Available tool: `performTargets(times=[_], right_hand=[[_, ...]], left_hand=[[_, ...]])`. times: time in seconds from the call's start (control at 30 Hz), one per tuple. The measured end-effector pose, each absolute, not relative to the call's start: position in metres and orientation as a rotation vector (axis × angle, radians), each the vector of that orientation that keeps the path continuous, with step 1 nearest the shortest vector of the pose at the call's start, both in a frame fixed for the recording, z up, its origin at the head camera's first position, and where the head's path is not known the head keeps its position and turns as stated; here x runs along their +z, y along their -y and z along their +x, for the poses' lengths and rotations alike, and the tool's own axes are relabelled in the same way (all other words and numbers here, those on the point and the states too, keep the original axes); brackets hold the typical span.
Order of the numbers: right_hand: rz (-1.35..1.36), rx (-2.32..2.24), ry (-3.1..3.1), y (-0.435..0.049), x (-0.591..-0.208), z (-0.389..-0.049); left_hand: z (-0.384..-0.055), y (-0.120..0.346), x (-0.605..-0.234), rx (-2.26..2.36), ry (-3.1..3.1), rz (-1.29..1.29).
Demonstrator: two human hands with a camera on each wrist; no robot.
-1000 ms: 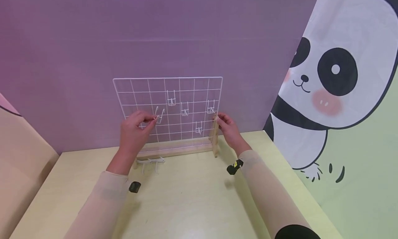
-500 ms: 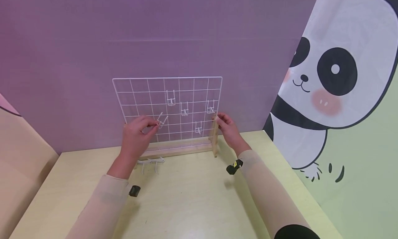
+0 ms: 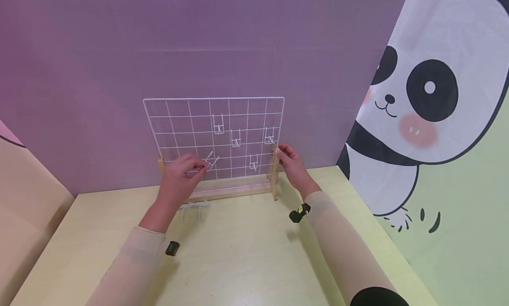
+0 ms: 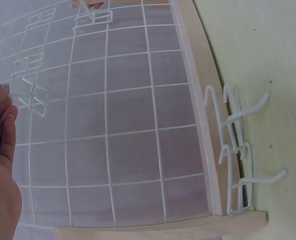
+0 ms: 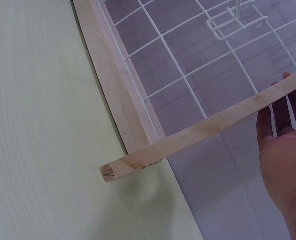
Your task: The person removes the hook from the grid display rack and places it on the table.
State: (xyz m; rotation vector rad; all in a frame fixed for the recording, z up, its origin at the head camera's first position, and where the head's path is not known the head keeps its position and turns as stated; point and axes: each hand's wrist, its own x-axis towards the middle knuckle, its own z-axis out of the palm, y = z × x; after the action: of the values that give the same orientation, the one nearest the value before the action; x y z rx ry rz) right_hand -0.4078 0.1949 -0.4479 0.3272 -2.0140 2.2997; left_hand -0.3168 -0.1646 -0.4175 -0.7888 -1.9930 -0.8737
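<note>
My left hand [image 3: 180, 177] pinches a white wire hook [image 3: 212, 161] between thumb and fingertips, its two prongs pointing up and right, close in front of a white wire grid panel [image 3: 214, 97]. In the left wrist view this hook [image 4: 36, 100] sits just beyond the fingertips [image 4: 8, 107]. The grid stands upright in a wooden stand. At the right side, my right hand [image 3: 293, 166] grips the stand's post [image 3: 275, 177]; in the right wrist view its fingers [image 5: 281, 117] reach behind the wood. Several similar hooks hang on the grid, one of them a hook [image 3: 253, 163] low on the right.
Loose white hooks [image 3: 195, 205] lie by the stand's front left; the left wrist view shows two, an upper hook [image 4: 240, 112] and a lower hook [image 4: 241, 180]. A pale wooden table [image 3: 238, 253] supports everything. A purple backdrop [image 3: 99, 98] rises behind, with a panda picture [image 3: 477, 76] at right.
My left hand has moved down and slightly right with the hook, from the grid's middle rows to its lower rows. The right hand keeps its place on the post.
</note>
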Motion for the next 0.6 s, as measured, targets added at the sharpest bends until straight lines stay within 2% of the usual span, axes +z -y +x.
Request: performTargets(times=[0.6], right_hand=[[0.324, 2.31, 1.993, -0.195, -0.45, -0.412]], left_hand=[[-0.315, 0.161, -0.439, -0.851, 2.146, -0.809]])
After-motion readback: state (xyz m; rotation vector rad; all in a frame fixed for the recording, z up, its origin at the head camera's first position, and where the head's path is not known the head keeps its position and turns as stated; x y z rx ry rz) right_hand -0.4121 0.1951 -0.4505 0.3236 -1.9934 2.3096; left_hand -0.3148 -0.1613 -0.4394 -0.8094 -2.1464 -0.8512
